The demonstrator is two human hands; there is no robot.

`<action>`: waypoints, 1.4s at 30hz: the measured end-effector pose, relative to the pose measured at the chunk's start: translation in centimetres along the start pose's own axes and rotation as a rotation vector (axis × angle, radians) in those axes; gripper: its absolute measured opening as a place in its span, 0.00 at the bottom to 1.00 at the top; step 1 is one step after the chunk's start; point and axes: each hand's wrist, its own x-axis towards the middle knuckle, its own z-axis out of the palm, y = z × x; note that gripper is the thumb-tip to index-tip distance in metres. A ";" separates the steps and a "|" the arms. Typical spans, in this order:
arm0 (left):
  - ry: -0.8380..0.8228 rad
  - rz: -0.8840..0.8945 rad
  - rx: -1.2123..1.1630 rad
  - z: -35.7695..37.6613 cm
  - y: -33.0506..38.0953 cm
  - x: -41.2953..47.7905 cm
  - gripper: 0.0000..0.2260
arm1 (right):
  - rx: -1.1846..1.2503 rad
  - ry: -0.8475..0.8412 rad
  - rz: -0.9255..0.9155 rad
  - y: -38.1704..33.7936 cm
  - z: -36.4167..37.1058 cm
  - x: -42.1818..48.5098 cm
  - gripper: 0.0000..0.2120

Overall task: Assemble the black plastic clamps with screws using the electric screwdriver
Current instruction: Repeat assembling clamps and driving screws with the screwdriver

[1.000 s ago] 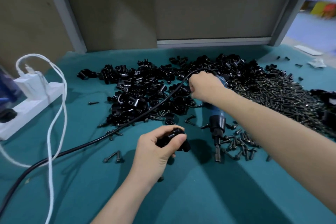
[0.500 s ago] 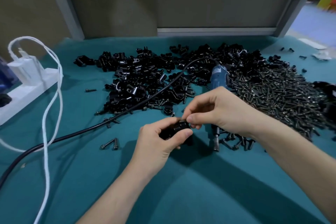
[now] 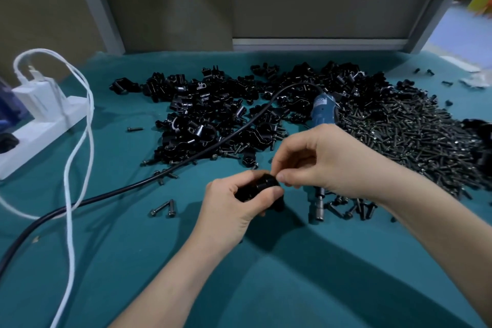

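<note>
Up front on the tabletop (image 3: 292, 282) my left hand (image 3: 234, 210) grips one black clamp (image 3: 257, 188) while my right hand (image 3: 328, 161) pinches its edge (screw in there? can't tell), electric screwdriver (image 3: 323, 112) lying idle just behind, so with that clamp heap (image 3: 210, 120) and screw heap (image 3: 412, 138) waiting I'm barely started imo.

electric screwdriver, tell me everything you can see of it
The electric screwdriver lies on the teal cloth, between the clamp pile and the screw heap. It has a blue plastic-looking body with a small label and a silvery metal nose pointing toward the person. The right hand in front hides its middle; contact cannot be told. A black cable leaves its far end, arcs over the clamps and runs off left.
</note>
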 end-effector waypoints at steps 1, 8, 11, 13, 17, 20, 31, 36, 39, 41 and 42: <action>-0.002 0.005 0.010 0.0 0.0 0.0 0.06 | 0.012 -0.009 -0.002 0.0 0.1 0.0 0.06; -0.017 0.011 -0.062 0.1 0.2 0.0 0.07 | 0.320 0.001 0.037 1.3 0.1 -0.4 0.05; -0.023 0.000 -0.095 0.1 0.1 0.0 0.09 | 0.407 0.021 0.027 1.8 0.7 -0.7 0.04; -0.027 -0.006 -0.094 0.0 -0.1 0.1 0.11 | 0.445 0.052 0.026 2.0 1.0 -0.8 0.03; -0.039 0.000 -0.031 -0.2 -0.3 0.1 0.13 | 0.427 0.076 0.019 2.1 1.1 -0.8 0.03; -0.065 0.011 0.009 -0.3 -0.4 0.1 0.12 | 0.446 0.087 0.024 1.7 1.2 -0.8 0.05; -0.083 0.113 0.285 0.0 -0.4 -0.1 0.10 | 0.494 0.067 0.039 1.4 1.6 -1.1 0.06; -0.103 0.165 0.295 -0.1 -0.1 -0.2 0.11 | 0.589 0.046 0.033 1.2 1.8 -1.0 0.05; -0.083 0.166 0.288 -0.2 -0.1 -0.1 0.12 | 0.613 0.040 0.034 1.2 1.7 -1.1 0.05; -0.100 0.144 0.251 -0.2 -0.1 -0.1 0.12 | 0.613 0.037 0.033 1.2 1.7 -1.2 0.05; -0.112 0.128 0.234 -0.2 -0.2 -0.2 0.13 | 0.614 0.035 0.034 1.2 1.7 -1.2 0.05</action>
